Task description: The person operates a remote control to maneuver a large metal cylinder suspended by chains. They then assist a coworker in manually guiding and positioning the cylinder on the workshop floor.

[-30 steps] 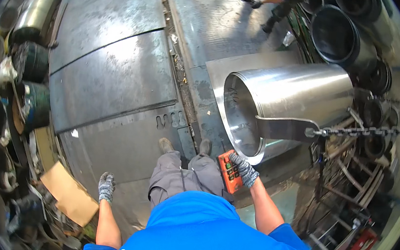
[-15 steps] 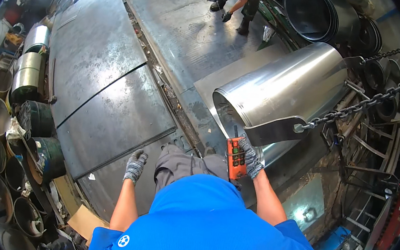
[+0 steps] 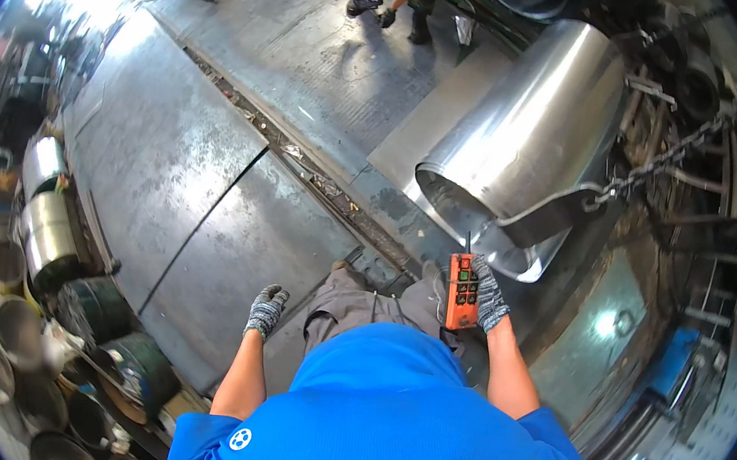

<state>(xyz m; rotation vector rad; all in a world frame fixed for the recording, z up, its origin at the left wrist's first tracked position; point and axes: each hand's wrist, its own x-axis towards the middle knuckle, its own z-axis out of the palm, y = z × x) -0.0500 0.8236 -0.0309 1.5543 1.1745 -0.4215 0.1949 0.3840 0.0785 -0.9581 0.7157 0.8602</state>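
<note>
In the head view, the right hand [image 3: 489, 300] has its grip clamped on the remote [image 3: 461, 309], just nearside of the roll [image 3: 526, 125]; the left hand [image 3: 266, 311], well left of the roll, is empty, grip loosely apart. Remote work seems in hand; the next move should call for keeping clear of the roll's hook [image 3: 550, 218]

Site: metal workshop, sheet and coil handling. Evidence, clock positions from view centre: large shiny metal coil [image 3: 526, 121] at 1–2, hook plate [image 3: 556, 217] at its near end, heavy chain [image 3: 661, 162] at 2; broad worn metal sheets [image 3: 157, 133] on the floor at 10; metal rolls [image 3: 47, 239] clustered at 8–9; orange push-button controller [image 3: 460, 309] with aerial at 4.
</note>
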